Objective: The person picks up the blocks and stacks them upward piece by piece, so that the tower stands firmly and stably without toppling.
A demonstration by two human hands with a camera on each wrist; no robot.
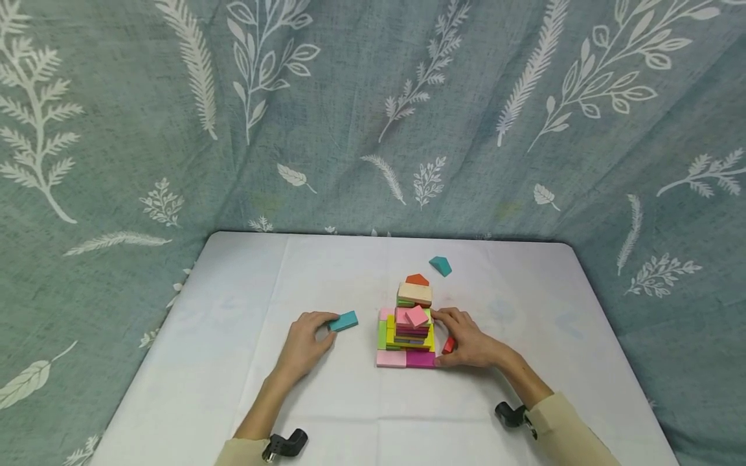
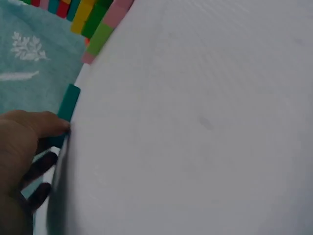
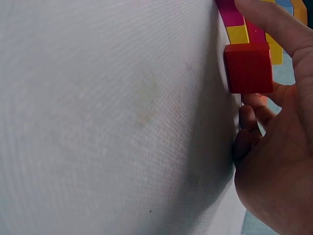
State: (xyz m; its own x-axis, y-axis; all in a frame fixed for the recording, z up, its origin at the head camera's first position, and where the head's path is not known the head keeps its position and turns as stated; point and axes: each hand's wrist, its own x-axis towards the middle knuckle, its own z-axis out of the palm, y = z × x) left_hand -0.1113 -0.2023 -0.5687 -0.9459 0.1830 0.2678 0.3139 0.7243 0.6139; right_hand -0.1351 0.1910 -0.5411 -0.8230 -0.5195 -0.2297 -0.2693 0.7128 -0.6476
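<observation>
My left hand (image 1: 302, 342) pinches a teal rectangular block (image 1: 346, 321) between thumb and fingers, left of the block structure. In the left wrist view the teal block (image 2: 71, 102) stands out past the fingers. The layered structure (image 1: 390, 335) has pink, magenta, yellow and green blocks, with a tilted pink block (image 1: 416, 316) on top. My right hand (image 1: 474, 343) spans its right side, thumb at the front magenta block (image 1: 421, 358) and fingertips by the rear corner. A red block (image 3: 249, 68) sits between that palm and the structure; the hand does not grip it.
Behind the pink top, the structure rises to a pale wooden block (image 1: 415, 292), with an orange block (image 1: 417, 279) beyond. A teal angular block (image 1: 441, 265) lies farther back on the white tabletop (image 1: 280, 272). A patterned green cloth (image 1: 344, 116) hangs behind.
</observation>
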